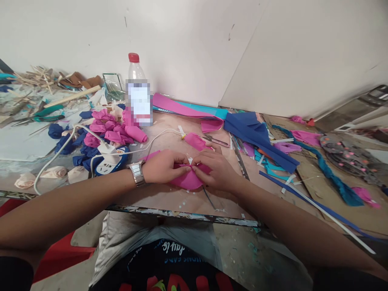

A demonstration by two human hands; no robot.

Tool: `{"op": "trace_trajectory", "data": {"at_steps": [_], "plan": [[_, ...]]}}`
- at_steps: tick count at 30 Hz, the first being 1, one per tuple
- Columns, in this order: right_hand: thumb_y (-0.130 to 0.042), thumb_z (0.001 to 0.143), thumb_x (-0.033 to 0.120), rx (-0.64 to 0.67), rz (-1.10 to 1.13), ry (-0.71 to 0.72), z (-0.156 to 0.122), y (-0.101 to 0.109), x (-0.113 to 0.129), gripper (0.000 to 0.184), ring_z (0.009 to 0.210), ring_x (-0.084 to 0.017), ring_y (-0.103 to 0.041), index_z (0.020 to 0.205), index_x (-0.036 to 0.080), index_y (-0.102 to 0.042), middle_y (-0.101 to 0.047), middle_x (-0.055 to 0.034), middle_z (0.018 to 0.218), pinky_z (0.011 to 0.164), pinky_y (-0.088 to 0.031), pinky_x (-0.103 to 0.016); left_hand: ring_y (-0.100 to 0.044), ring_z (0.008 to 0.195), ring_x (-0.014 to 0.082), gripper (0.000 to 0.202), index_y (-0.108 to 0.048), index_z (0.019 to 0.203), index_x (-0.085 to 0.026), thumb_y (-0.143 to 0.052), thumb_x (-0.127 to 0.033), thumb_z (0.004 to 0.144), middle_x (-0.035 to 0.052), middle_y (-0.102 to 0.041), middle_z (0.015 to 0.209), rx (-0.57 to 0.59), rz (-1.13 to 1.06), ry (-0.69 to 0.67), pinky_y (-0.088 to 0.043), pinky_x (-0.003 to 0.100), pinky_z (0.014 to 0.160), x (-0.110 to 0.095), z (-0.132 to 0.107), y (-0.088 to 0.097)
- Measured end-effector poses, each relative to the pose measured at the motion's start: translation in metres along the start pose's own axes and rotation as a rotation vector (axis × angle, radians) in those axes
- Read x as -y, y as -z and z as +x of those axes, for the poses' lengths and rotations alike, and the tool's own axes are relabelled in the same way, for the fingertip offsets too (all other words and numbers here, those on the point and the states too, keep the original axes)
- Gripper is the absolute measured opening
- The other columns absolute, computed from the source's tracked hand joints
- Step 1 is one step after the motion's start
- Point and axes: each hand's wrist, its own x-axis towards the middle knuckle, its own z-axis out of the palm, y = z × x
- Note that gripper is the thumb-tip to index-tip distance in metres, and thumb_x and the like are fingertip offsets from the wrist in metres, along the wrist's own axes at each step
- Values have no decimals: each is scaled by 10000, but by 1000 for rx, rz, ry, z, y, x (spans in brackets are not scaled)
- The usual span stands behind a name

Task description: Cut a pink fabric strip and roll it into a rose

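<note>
A bright pink piece of fabric (186, 181) is pinched between both hands just above the table's front part. My left hand (165, 166), with a metal watch (137, 173) on its wrist, grips the fabric's upper edge with thumb and fingers. Close beside it, my right hand (215, 169) pinches the same edge, the fingertips of both hands nearly meeting. Beyond the fingers lies a gathered pink fabric piece (195, 141). A pair of small scissors or snips (216, 140) rests just past my right hand. A dark thin strand (209, 198) lies below the fabric.
A blurred bottle with a red cap (133, 57) stands at the back. Pink and blue fabric rosettes (104, 127) pile up left, near a power strip (110, 161) and its white cable. Green-handled pliers (50, 113) lie further left. Blue fabric strips (257, 135) spread to the right.
</note>
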Motion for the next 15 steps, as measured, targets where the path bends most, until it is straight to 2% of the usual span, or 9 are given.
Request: {"op": "trace_trajectory", "data": {"at_steps": [3, 10, 15], "plan": [[-614, 963, 226, -6, 3, 5, 0, 0, 0, 54, 857, -213, -716, 936, 240, -659, -790, -6, 900, 1105, -329, -487, -622, 762, 148, 263, -729, 916, -160, -527, -312, 991, 15, -743, 842, -15, -19, -6, -443, 274, 735, 0, 0, 0], [-627, 960, 211, -27, -18, 30, 1, 2, 1, 56, 855, -211, -726, 937, 248, -662, -799, 7, 895, 1128, -311, -498, -564, 702, 126, 288, -681, 839, -154, -500, -317, 994, -4, -684, 772, -25, -90, 1, -425, 249, 674, 0, 3, 0], [-617, 978, 230, -36, -14, 30, 0, 1, 2, 62, 841, -207, -722, 939, 251, -660, -802, 2, 900, 1105, -334, -498, -578, 707, 131, 241, -664, 828, -166, -513, -279, 979, -4, -689, 769, -77, 7, -26, -415, 262, 697, -2, 0, -4]]}}
